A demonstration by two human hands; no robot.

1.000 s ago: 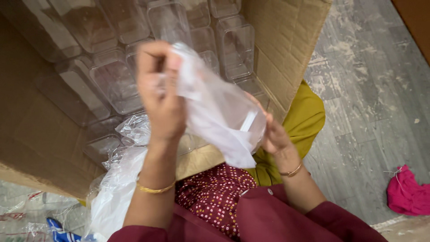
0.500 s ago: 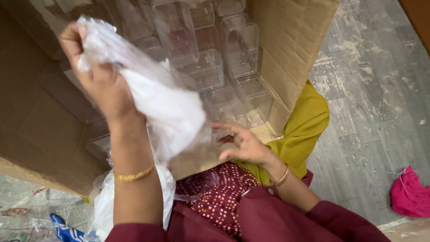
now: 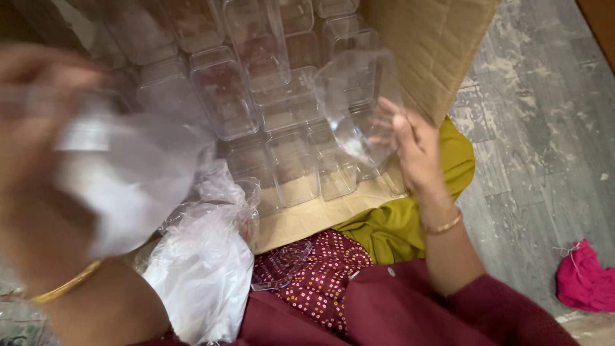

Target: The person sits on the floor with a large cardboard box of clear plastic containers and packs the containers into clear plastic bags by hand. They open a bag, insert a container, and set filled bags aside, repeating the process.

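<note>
Already unwrapped, judging by the layout: clear plastic container (image 3: pixel 359 106) bare in the right hand (image 3: pixel 416 150), thin plastic wrapper (image 3: pixel 128 179) off it and bunched in the left hand (image 3: pixel 38 128).

Nearest, at six o'clock: maroon sleeves and a dotted red cloth over the lap, with a flat clear lid (image 3: pixel 282 266) lying on it. Just beside, at seven o'clock, a heap of discarded clear bags (image 3: pixel 205 269), suggesting several pieces stripped so far.

Mid-distance, at nine o'clock: left hand blurred with motion, closed around the crumpled wrapper. At three o'clock: right hand gripping the container by its edge, fingers spread along the wall, holding it tilted above the box.

Farthest, at twelve o'clock: open cardboard box (image 3: pixel 429 51) filled with rows of stacked clear containers (image 3: pixel 256 83), so seemingly much stock left to handle. At four o'clock, on the grey floor, a pink rag (image 3: pixel 583 279), well apart.

Compared with half a second ago: wrapper pulled fully clear and swung lower and leftward; right hand, then open and low near the lap, now raised and holding the container.
</note>
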